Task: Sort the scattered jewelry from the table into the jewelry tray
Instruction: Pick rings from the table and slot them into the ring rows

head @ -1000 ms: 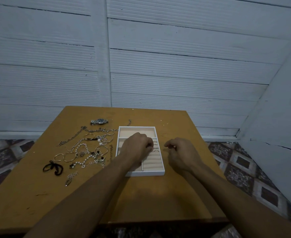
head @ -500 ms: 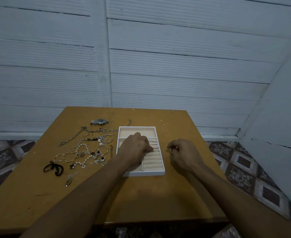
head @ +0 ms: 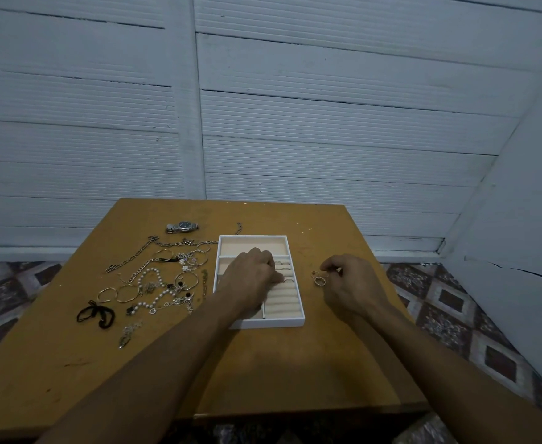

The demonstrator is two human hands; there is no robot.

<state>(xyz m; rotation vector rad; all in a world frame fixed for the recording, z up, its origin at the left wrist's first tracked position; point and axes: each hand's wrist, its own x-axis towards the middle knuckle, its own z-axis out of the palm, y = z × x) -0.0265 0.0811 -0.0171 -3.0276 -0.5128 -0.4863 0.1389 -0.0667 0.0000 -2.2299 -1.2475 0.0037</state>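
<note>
While left hand (head: 253, 278) curls over tray (head: 290, 322), hold unclear, right hand (head: 351, 283) pinches rings (head: 319, 279) beside its right rim.

Your left arm (head: 167, 357) and your right arm (head: 439, 357) are both bare, from the bottom of the picture all the way up to the wrists. They look long and smooth, big and wide down low and thinner near the top. Your left hand (head: 250, 277) and your right hand (head: 353, 286) are bare too, with round bumpy knuckles, and the light is too dim to see small things like your nails.
</note>
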